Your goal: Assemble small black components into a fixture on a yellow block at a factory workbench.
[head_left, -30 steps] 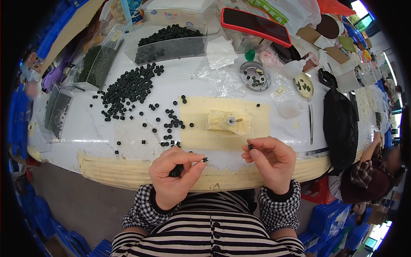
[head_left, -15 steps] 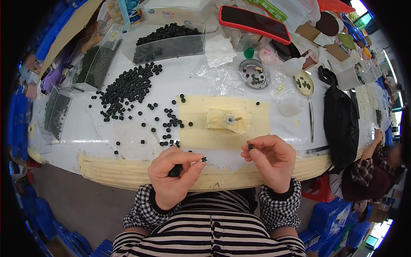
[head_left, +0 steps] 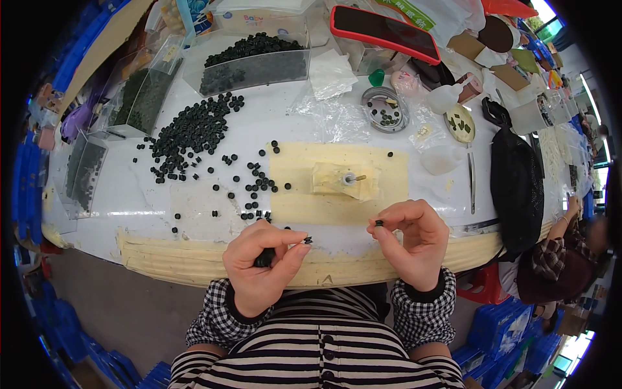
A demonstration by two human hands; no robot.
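Between the thumb and forefinger of my left hand [head_left: 262, 259] is a small black grooved part [head_left: 308, 240], held near the table's front edge. More black parts [head_left: 264, 258] are tucked in that hand's palm, partly hidden by the fingers. My right hand [head_left: 414, 241] pinches another small dark round part [head_left: 379, 223] at its fingertips. The two hands are apart. Beyond them, a taped block with a short metal pin [head_left: 350, 178] stands on a yellow taped patch [head_left: 291, 204]. Several loose black round parts [head_left: 259, 178] lie left of the block.
A large pile of black parts [head_left: 188, 133] spreads at left, before a clear bin of them [head_left: 253, 78]. A red-cased phone [head_left: 385, 34] lies at the back. Tweezers [head_left: 472, 185], a round dish [head_left: 385, 110] and a black pouch [head_left: 515, 188] are at right. Another person sits far right.
My right hand has shifted slightly, its fingers more curled, and the part in its fingertips has turned. My left hand keeps almost the same place and grip.
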